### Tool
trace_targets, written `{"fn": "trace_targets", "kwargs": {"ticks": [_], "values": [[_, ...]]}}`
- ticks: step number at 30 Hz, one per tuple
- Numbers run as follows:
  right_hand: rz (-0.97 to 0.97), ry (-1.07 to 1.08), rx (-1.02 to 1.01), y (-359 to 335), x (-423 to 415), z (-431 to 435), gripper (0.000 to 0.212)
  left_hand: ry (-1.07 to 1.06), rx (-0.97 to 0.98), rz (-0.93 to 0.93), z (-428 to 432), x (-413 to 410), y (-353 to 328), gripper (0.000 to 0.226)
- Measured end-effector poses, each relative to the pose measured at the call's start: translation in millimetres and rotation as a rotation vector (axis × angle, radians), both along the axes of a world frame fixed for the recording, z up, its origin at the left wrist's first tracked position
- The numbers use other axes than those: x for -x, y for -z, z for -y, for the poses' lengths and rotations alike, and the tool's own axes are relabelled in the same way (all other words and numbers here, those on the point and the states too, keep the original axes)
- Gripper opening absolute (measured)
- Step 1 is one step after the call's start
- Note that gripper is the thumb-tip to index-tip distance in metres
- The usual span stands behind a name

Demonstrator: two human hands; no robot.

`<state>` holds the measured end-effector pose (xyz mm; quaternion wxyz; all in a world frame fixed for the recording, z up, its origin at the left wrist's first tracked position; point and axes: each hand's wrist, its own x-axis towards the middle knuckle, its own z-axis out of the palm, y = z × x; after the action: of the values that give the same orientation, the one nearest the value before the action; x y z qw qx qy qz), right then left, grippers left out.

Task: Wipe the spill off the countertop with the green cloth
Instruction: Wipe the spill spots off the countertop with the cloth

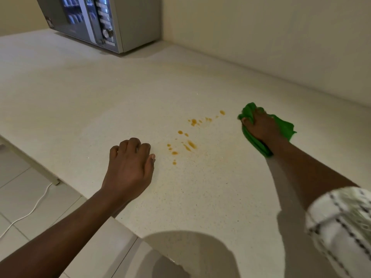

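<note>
An orange-brown spill (191,144) lies as scattered drops and streaks across the middle of the pale speckled countertop (100,101). My right hand (261,128) presses down on the bunched green cloth (285,127), just right of the farthest drops; the cloth sticks out around my fingers and under my wrist. My left hand (130,163) rests on the counter to the left of the spill, fingers curled under, holding nothing.
A grey microwave (100,23) stands at the back of the counter against the wall. The wall (271,47) runs along the right side. The counter's front edge drops at lower left to a tiled floor with a white cable (30,211).
</note>
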<state>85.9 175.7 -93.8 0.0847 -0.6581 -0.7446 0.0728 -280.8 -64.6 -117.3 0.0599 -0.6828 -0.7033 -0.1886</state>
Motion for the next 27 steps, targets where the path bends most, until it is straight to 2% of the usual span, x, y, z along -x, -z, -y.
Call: {"fn": "trace_targets", "kwargs": {"ticks": [3,5,9,13,15,17,19,21,23,27], "values": [[0.028,-0.039,0.007,-1,52,-27,0.069,0.0,0.001,0.008,0,1,1,0.034],[0.017,-0.145,-0.002,-3,95,-23,0.07,-0.001,-0.002,0.012,-1,1,1,0.034],[-0.032,-0.481,-0.012,0,161,38,0.07,-0.009,-0.016,0.015,0,0,0,0.034],[-0.02,-0.801,-0.01,13,146,104,0.069,-0.017,-0.023,0.016,1,0,1,0.034],[0.001,-0.784,-0.015,8,119,86,0.069,-0.02,-0.019,0.012,1,-1,1,0.034],[0.007,-0.634,-0.021,1,106,50,0.078,-0.02,-0.011,0.008,0,-1,1,0.034],[0.024,-0.475,0.013,-6,113,20,0.09,-0.024,0.001,0.012,0,-1,0,0.034],[0.081,-0.423,0.033,-3,138,13,0.088,-0.022,0.006,0.026,1,-1,-1,0.035],[0.075,-0.503,0.021,0,167,33,0.084,-0.025,-0.023,0.074,2,-2,-3,0.039],[0.025,-0.805,-0.023,6,195,126,0.073,-0.065,-0.134,0.22,7,-3,-11,0.043]]}}
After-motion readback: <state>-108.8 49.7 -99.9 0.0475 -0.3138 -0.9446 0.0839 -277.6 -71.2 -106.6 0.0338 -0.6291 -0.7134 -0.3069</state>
